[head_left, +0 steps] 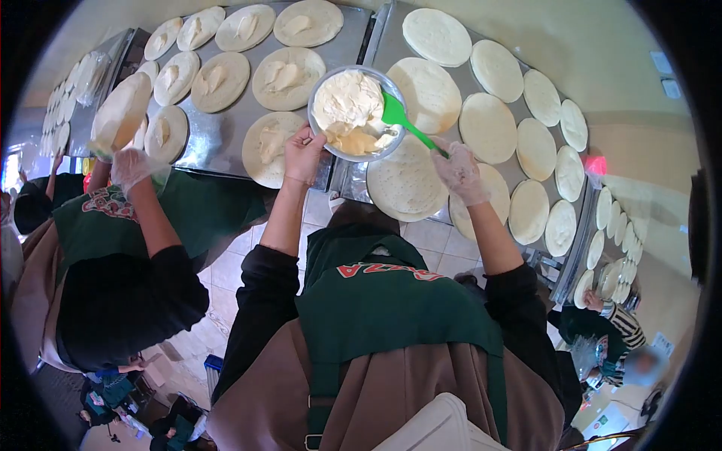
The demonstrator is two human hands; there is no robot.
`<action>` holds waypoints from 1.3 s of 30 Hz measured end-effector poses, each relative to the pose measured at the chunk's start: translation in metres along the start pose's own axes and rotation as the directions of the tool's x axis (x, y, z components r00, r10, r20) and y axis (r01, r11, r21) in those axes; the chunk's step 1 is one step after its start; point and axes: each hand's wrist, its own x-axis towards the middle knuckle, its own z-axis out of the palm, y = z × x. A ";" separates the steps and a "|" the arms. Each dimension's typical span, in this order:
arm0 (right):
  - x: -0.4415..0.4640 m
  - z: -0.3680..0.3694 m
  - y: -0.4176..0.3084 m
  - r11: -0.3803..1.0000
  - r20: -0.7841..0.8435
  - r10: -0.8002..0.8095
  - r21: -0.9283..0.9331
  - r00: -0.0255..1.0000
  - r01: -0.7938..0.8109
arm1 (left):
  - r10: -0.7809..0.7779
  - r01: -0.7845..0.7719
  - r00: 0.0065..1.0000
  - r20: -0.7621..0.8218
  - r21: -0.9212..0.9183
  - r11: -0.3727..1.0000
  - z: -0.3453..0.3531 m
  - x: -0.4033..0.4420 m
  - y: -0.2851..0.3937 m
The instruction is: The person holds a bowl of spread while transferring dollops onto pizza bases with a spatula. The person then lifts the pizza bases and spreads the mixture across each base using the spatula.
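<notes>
Green spatula [407, 124] overhangs the bowl [390, 80] edge; dough rounds [426, 98] crowd close.

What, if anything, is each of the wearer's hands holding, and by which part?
The left hand holds the bowl by its rim; the right hand holds the green spatula by its handle.

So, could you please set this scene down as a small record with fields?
left hand: the left hand grips the rim of a metal bowl
right hand: the right hand, clear-gloved, holds a green spatula, blade in the bowl
bowl contents: pale spread
left table: dough rounds with dollops
right table: plain dough rounds
</notes>
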 end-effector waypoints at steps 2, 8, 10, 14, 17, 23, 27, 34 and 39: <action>0.004 0.003 0.007 0.965 0.124 0.031 0.256 0.992 -0.063 | 0.010 -0.011 1.000 0.023 0.017 1.000 -0.002 0.000 0.000; -0.005 -0.002 0.007 0.987 0.077 0.020 0.155 0.997 -0.032 | 0.047 -0.049 0.998 0.042 0.046 0.998 -0.005 0.005 -0.004; -0.008 0.003 0.011 0.986 0.064 0.009 0.164 0.998 -0.019 | 0.052 -0.055 0.997 0.048 0.055 0.997 -0.006 0.007 -0.005; -0.010 0.012 0.018 0.979 0.041 -0.063 0.196 0.997 0.054 | 0.008 -0.009 0.999 0.047 0.017 1.000 -0.001 0.005 0.006; -0.010 0.020 0.021 0.959 -0.014 -0.077 0.274 0.997 0.078 | 0.009 -0.011 0.998 0.058 0.039 0.999 0.005 0.003 0.016; 0.001 0.025 0.020 0.974 0.018 -0.090 0.208 0.996 0.085 | 0.027 -0.034 0.998 0.061 0.123 0.992 0.011 0.003 0.021; 0.002 0.037 0.026 0.872 0.133 -0.007 0.485 0.991 -0.059 | 0.040 -0.051 0.996 0.082 0.135 0.989 0.013 0.003 0.023; 0.001 0.037 0.017 0.428 0.468 0.267 0.726 0.843 -0.538 | 0.095 -0.098 0.995 0.023 0.154 0.983 0.020 0.004 0.020; -0.004 0.047 0.026 0.350 0.436 0.263 0.788 0.861 -0.506 | 0.002 -0.009 0.999 0.052 0.139 0.990 0.015 0.009 0.016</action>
